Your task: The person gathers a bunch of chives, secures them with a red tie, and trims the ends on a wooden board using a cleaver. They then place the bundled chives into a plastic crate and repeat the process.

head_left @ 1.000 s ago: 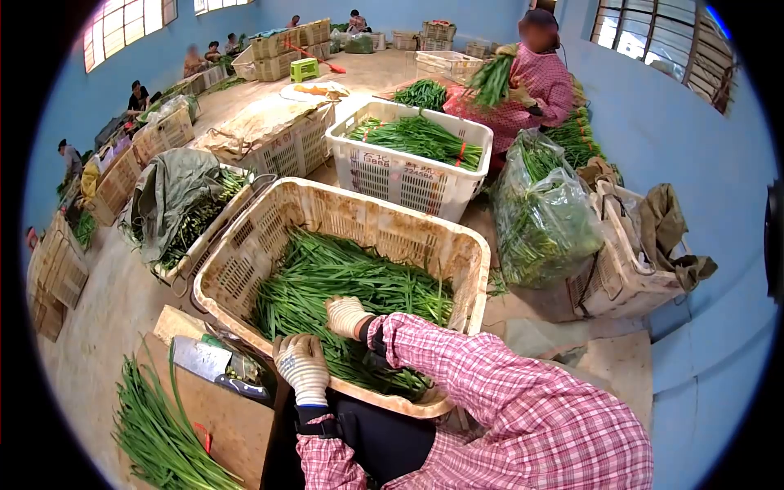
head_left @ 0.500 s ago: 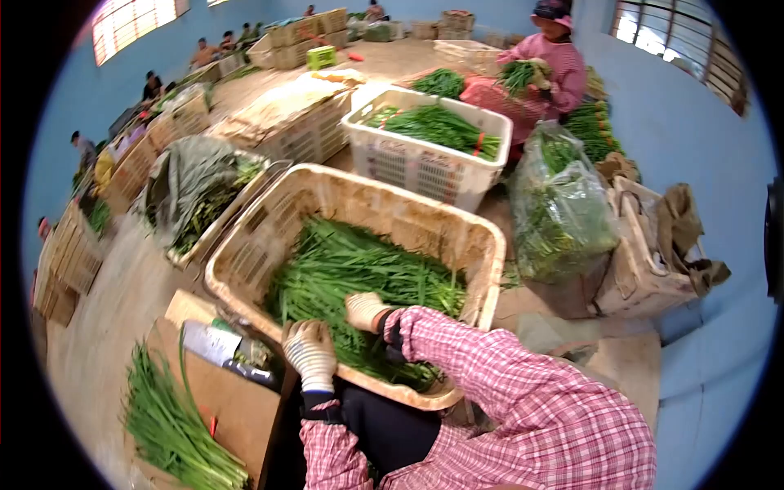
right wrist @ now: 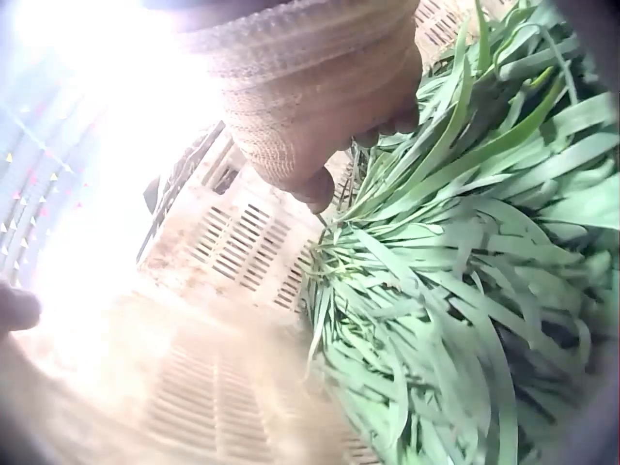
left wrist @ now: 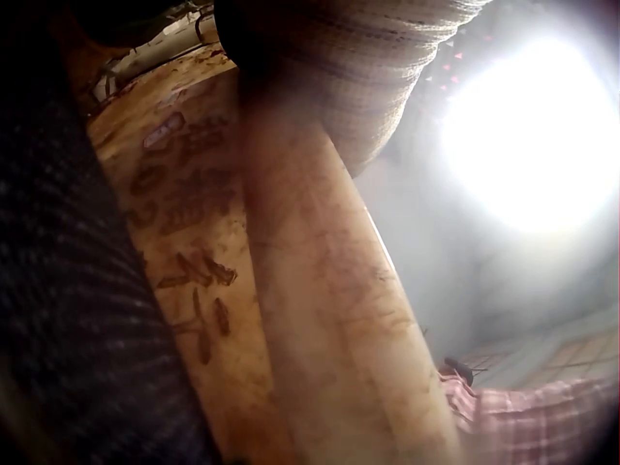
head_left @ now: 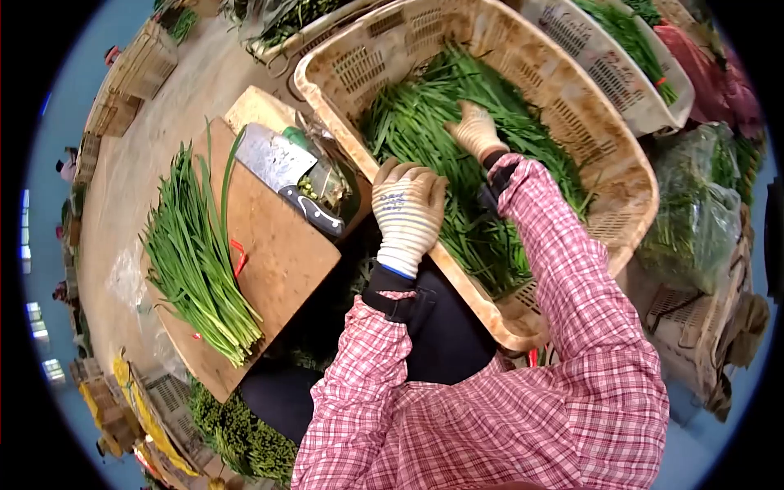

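A worn, stained plastic crate [head_left: 637, 163] holds a loose heap of garlic chives [head_left: 416, 106]. My left hand [head_left: 408, 204], in a striped knit glove, rests on the crate's near rim with its fingers over the edge. In the left wrist view the glove [left wrist: 378, 68] lies over that rim. My right hand [head_left: 476, 131], gloved too, is inside the crate at the top of the heap. In the right wrist view its fingers [right wrist: 387, 121] are loosely bent beside the leaves, with no chives visible between thumb and fingers.
Left of the crate, a board [head_left: 282, 253] bears a pile of garlic chives [head_left: 196, 261] and a red tie [head_left: 238, 257]. A broad-bladed knife [head_left: 278, 163] lies beside a clear container of scraps [head_left: 327, 184]. A white crate [head_left: 588, 57] and a plastic bag of greens [head_left: 690, 212] stand to the right.
The head view has swung down and left, so the board shows more fully. My right hand has moved up and further over the chives; my left hand stays on the rim.
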Action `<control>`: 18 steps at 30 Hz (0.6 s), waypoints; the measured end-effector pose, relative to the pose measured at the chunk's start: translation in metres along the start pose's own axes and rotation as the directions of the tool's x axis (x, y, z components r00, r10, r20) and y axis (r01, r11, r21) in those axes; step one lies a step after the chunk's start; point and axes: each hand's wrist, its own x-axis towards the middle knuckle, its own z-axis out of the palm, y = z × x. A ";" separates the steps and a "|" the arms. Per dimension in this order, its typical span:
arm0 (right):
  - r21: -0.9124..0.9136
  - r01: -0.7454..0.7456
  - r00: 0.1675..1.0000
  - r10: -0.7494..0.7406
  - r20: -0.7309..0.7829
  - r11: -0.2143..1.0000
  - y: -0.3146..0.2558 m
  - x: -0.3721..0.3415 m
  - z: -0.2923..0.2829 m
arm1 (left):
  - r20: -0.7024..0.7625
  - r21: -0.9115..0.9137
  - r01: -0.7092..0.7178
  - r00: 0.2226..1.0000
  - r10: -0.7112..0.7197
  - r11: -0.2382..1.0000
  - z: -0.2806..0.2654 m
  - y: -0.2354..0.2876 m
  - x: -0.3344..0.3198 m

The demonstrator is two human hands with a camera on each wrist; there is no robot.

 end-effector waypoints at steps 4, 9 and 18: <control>-0.337 0.012 0.996 0.019 0.088 0.941 -0.002 0.045 0.013 | 0.030 -0.017 0.024 0.999 -0.024 1.000 0.000 0.000 0.002; -0.463 -0.119 0.834 0.341 0.434 0.878 -0.042 0.053 0.005 | 0.045 -0.037 0.051 0.998 -0.049 0.998 -0.002 0.002 0.004; -0.222 -0.291 0.867 0.355 0.350 0.931 -0.021 0.053 0.062 | 0.056 0.004 0.027 0.998 -0.027 1.000 -0.002 0.004 0.003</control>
